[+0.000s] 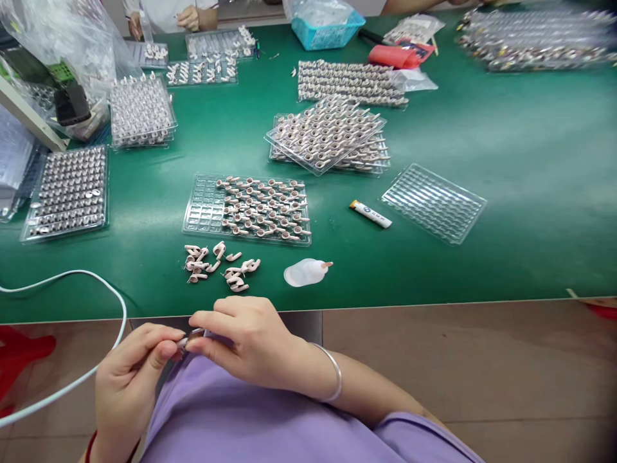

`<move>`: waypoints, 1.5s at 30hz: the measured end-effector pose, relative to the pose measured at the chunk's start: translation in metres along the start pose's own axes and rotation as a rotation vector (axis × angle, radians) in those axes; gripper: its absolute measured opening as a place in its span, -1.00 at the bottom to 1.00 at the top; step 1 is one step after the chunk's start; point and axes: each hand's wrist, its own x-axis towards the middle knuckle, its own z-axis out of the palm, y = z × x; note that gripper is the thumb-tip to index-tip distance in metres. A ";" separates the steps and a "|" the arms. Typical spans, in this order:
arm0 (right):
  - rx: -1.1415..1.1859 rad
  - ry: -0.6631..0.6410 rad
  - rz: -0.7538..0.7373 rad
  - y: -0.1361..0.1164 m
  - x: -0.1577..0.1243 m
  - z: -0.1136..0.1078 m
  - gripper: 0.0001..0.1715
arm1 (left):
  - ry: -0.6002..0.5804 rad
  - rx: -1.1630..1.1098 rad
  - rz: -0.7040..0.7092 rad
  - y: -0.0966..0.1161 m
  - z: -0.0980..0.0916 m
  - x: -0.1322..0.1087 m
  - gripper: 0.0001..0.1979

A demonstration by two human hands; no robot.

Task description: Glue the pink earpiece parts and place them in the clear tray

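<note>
Just in front of the table edge, my left hand (137, 373) and my right hand (253, 341) meet, both closed in a pinch on one small earbud shell (195, 334). Fingertips cover most of that piece. Beyond my hands, loose pale pink earbud shells (236, 275) lie in two small heaps on the green table (434, 276). Behind them a clear plastic tray (202, 202) holds rows of similar shells, with its left columns bare. To the right of the heaps, a white squeeze bottle (306, 272) with a narrow tip lies on its side.
A white tube (370, 213) lies near an unfilled clear tray (434, 202). Stacked filled trays (328, 135) stand farther back, with more trays (70, 190) at left. A white cable (113, 289) loops over the left table edge. Across the table are a person's hands (190, 18).
</note>
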 end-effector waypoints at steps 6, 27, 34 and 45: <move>-0.010 -0.012 0.007 0.000 -0.001 -0.001 -0.60 | 0.011 -0.020 -0.036 0.003 0.003 0.000 -0.91; -0.047 0.017 -0.015 -0.003 -0.001 -0.001 -0.55 | 0.111 -0.142 -0.090 -0.004 0.011 -0.005 -0.90; -0.071 0.044 -0.007 -0.003 -0.001 0.000 -0.56 | 0.135 -0.143 -0.113 -0.001 0.012 -0.003 -0.82; -0.059 0.028 0.012 -0.003 -0.001 0.002 -0.58 | 0.124 -0.148 -0.086 -0.004 0.012 -0.006 -0.92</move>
